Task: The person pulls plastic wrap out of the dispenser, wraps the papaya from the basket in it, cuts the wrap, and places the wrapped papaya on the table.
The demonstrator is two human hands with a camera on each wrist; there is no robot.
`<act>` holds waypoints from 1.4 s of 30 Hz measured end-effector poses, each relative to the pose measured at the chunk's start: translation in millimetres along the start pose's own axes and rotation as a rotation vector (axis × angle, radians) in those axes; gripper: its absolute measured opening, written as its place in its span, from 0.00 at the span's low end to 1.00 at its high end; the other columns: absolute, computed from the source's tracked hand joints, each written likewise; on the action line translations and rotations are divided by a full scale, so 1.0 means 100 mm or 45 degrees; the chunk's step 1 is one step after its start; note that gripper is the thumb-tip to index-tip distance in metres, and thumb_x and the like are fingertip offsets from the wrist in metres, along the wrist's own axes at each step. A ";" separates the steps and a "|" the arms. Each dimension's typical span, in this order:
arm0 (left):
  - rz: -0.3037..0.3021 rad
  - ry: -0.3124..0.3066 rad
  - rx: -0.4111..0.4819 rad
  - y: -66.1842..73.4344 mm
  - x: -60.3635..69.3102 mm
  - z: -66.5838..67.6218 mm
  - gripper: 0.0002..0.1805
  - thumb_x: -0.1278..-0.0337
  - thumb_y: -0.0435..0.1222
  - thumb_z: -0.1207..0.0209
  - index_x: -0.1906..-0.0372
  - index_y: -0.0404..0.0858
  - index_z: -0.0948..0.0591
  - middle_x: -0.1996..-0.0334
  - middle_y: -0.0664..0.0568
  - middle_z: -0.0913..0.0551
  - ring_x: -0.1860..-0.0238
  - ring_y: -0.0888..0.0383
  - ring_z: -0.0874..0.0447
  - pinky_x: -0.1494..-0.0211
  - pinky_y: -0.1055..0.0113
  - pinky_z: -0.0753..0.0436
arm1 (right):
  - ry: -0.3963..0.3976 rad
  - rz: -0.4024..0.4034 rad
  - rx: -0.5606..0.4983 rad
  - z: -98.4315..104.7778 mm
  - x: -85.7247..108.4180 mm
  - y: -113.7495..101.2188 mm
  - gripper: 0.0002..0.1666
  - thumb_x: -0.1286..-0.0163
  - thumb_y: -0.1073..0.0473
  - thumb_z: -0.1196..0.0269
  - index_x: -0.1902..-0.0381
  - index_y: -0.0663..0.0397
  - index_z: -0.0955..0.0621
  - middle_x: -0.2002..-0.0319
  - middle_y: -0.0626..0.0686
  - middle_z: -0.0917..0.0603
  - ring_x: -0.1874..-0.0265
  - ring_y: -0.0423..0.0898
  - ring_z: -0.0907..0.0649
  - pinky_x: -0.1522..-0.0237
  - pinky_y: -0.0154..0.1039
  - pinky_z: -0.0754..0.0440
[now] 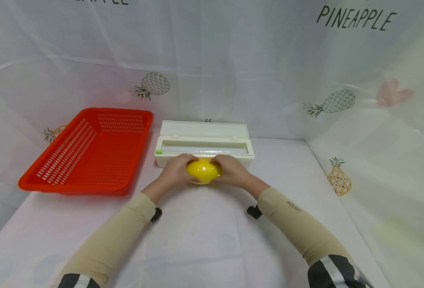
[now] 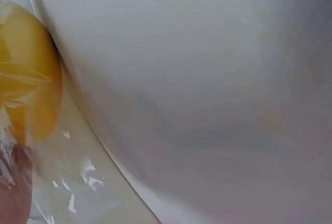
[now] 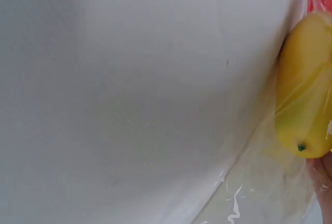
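Observation:
Between both hands is a smooth yellow mango [image 1: 204,171], just in front of a white cling film dispenser [image 1: 204,146]. My left hand [image 1: 177,172] grips its left side, and my right hand [image 1: 231,171] grips its right side, fingers curved round it. In the left wrist view, clear plastic film [image 2: 78,182] lies over the mango [image 2: 31,73], creased and shiny. A small green stem spot shows on the mango [image 3: 306,94] in the right wrist view, where film [image 3: 249,198] also spreads below it. Most of the fingers are out of the wrist views.
On the left stands a red slotted plastic basket [image 1: 100,156]. The dispenser's lid [image 1: 204,129] is raised at the back, and a film roll [image 1: 204,149] shows inside. A white cloth [image 1: 197,240] covers the table; pineapple-print curtains [image 1: 233,60] hang behind and at the right.

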State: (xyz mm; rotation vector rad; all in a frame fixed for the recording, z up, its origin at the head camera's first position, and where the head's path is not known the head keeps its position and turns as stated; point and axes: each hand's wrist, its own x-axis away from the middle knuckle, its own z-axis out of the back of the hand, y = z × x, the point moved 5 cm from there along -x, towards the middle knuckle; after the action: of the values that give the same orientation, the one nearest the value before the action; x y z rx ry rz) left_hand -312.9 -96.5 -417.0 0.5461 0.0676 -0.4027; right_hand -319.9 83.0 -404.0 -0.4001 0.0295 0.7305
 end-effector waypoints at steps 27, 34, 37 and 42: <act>0.144 -0.169 0.315 -0.06 0.00 -0.01 0.32 0.49 0.48 0.29 0.38 0.45 0.22 0.44 0.52 0.21 0.44 0.51 0.26 0.36 0.54 0.29 | -0.029 0.082 -0.274 0.04 0.24 0.19 0.32 0.37 0.52 0.31 0.35 0.50 0.24 0.34 0.50 0.27 0.34 0.51 0.31 0.33 0.49 0.36; 0.189 -0.196 0.343 -0.08 0.00 -0.03 0.32 0.48 0.50 0.30 0.38 0.47 0.22 0.46 0.54 0.20 0.46 0.52 0.26 0.37 0.54 0.28 | 0.156 0.140 -0.178 0.08 0.18 0.04 0.30 0.50 0.52 0.22 0.49 0.54 0.17 0.46 0.51 0.22 0.43 0.51 0.26 0.37 0.48 0.31; 0.209 -0.211 0.360 -0.08 0.00 -0.03 0.32 0.49 0.50 0.30 0.38 0.47 0.22 0.46 0.54 0.20 0.47 0.53 0.26 0.38 0.55 0.27 | 0.101 0.155 -0.093 -0.01 0.10 -0.01 0.35 0.53 0.51 0.20 0.49 0.54 0.21 0.47 0.50 0.24 0.44 0.49 0.27 0.38 0.45 0.32; 0.228 -0.217 0.400 -0.10 0.02 0.00 0.33 0.51 0.49 0.28 0.38 0.47 0.22 0.45 0.54 0.20 0.47 0.53 0.26 0.39 0.56 0.27 | 0.093 0.174 -0.016 -0.05 0.00 -0.05 0.36 0.57 0.52 0.18 0.52 0.55 0.22 0.53 0.51 0.24 0.50 0.49 0.26 0.43 0.43 0.28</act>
State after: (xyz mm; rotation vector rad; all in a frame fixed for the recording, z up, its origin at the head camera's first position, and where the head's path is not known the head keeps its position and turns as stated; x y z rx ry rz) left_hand -315.3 -105.1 -422.1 0.8185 -0.2107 -0.2841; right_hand -315.7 77.4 -407.1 -0.4398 0.1217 0.8507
